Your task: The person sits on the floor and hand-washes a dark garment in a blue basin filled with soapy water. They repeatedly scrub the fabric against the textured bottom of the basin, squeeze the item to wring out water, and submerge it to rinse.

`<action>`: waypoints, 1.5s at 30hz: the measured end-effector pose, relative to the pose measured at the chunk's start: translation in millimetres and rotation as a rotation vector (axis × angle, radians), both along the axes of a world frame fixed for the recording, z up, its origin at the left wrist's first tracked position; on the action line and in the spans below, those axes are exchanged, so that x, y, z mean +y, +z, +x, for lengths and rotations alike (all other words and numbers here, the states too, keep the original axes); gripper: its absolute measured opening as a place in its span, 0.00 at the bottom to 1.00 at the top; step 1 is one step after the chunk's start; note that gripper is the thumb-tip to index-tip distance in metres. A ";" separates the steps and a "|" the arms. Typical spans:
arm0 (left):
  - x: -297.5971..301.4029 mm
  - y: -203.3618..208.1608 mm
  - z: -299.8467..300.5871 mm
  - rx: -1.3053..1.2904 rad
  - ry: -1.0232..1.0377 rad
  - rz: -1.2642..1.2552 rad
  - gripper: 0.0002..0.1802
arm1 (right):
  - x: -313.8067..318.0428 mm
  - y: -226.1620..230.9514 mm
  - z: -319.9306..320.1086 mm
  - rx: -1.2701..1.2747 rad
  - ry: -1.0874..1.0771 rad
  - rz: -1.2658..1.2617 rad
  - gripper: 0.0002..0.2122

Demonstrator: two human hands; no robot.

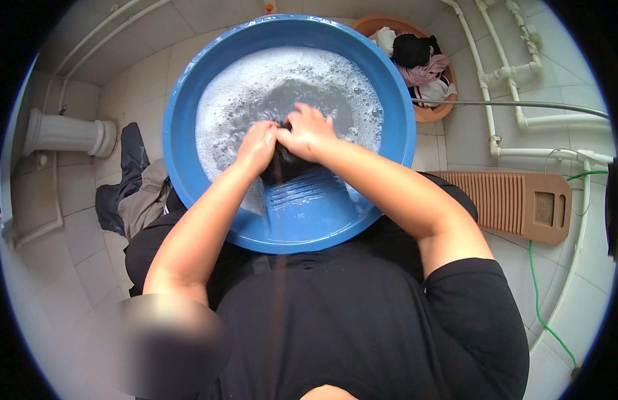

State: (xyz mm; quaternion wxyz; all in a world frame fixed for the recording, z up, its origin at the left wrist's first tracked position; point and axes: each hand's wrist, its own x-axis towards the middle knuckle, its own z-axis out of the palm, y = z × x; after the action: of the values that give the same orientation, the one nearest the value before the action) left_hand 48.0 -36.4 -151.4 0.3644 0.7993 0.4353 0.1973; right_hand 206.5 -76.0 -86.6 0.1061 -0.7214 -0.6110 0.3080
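Observation:
A large blue washbasin (182,143) stands between my legs, part filled with water and white suds (232,93). Against its near wall slopes a ridged blue scrubbing surface (312,213). Dark wet cloth (285,167) lies bunched at the top of those ridges; its full shape is hidden by my hands. My left hand (259,145) is closed on the cloth's left side, fingers curled. Close beside it, my right hand (307,133) also grips the cloth, thumb near the left fingers and the other fingers bent over the water.
Behind the basin at right, an orange tub (447,110) holds dark, white and pink laundry. A brown washboard (509,200) lies on the right. Dark and beige garments (139,187) are on the left floor near a white pedestal (69,135). White pipes, a grey hose (515,104) and green cord (537,300) run along the right.

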 end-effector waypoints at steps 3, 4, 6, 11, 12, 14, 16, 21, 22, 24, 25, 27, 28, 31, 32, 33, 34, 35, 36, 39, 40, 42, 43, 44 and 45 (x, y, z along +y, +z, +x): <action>-49.7 53.0 -2.6 -0.119 0.049 -0.039 0.12 | -47.8 9.2 7.0 0.188 0.060 0.146 0.21; -69.9 61.6 -2.9 -0.103 0.063 0.049 0.10 | -65.1 16.5 8.5 0.226 0.081 0.215 0.19; -101.4 80.2 2.0 -0.109 0.084 0.142 0.07 | -89.4 20.9 6.9 0.152 0.173 0.422 0.15; -102.5 57.9 9.2 -0.155 0.078 0.219 0.07 | -87.4 11.3 0.7 0.186 0.237 0.568 0.08; -90.4 63.5 14.5 -0.137 0.051 0.153 0.08 | -80.5 9.4 3.5 0.190 0.256 0.513 0.08; -77.7 51.6 15.5 -0.165 -0.005 0.075 0.10 | -71.8 -4.5 5.3 0.236 0.249 0.534 0.09; -64.3 49.0 14.9 -0.204 -0.051 0.013 0.11 | -63.2 -6.9 6.1 0.272 0.254 0.473 0.09; -44.4 33.2 12.4 -0.271 -0.037 -0.043 0.12 | -38.3 -9.6 5.3 0.454 0.114 0.194 0.12; -42.3 33.7 15.0 -0.297 -0.016 -0.030 0.11 | -30.0 -15.7 11.2 0.469 0.131 0.141 0.13; -44.8 34.4 15.4 -0.299 0.007 -0.020 0.14 | -20.1 -27.2 18.4 0.615 0.142 0.067 0.14; -44.4 32.6 14.9 -0.303 0.032 -0.108 0.16 | -21.0 -27.6 22.1 0.682 0.143 0.122 0.14; -38.4 24.8 14.2 -0.314 0.085 -0.280 0.18 | -29.7 -27.5 17.6 0.624 -0.002 0.170 0.14; -35.2 20.4 15.6 -0.344 0.157 -0.256 0.20 | -32.6 -26.0 15.1 0.591 -0.073 0.193 0.15; -25.6 5.4 16.3 -0.415 0.377 -0.288 0.26 | -40.5 0.8 12.5 0.437 0.029 0.206 0.24; -27.7 3.0 11.7 -0.339 0.427 -0.249 0.26 | -42.9 13.1 11.2 0.377 0.081 0.239 0.27; -28.8 11.3 9.1 -0.260 0.470 -0.208 0.27 | -40.7 20.5 14.4 0.254 0.211 0.144 0.35; -30.9 18.3 6.3 -0.181 0.514 -0.167 0.28 | -38.9 27.9 16.6 0.178 0.308 0.085 0.32; -36.1 23.7 4.0 -0.255 0.512 -0.235 0.29 | -39.3 39.5 17.7 0.185 0.279 -0.006 0.26; -43.8 30.7 1.3 -0.329 0.516 -0.297 0.30 | -37.8 52.5 16.6 0.192 0.258 -0.092 0.21; -60.8 44.7 1.3 -0.684 0.509 -0.642 0.33 | -25.7 32.3 33.3 1.200 -0.448 -0.097 0.05; -63.0 47.4 -2.1 -0.701 0.528 -0.697 0.33 | -19.1 35.3 32.1 1.476 -0.713 -0.100 0.07; -65.3 54.6 -8.7 -0.732 0.567 -0.809 0.32 | -14.5 50.3 29.6 1.340 -0.551 0.026 0.07; -63.0 47.0 -13.8 -0.702 0.552 -0.787 0.34 | -15.2 51.1 24.7 1.123 -0.329 0.025 0.09; -63.2 46.4 -17.5 -0.648 0.581 -0.835 0.35 | -17.0 51.1 17.6 0.900 -0.113 0.027 0.13; -65.2 61.3 -17.2 -0.588 0.599 -0.890 0.35 | -22.6 37.6 13.5 0.614 0.062 0.103 0.23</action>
State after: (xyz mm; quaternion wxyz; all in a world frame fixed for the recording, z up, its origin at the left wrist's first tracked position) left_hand 30.8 -101.6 -90.1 0.6967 0.3254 0.5630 0.3028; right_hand 220.0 -98.5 -49.0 0.3125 -0.5694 -0.5870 0.4833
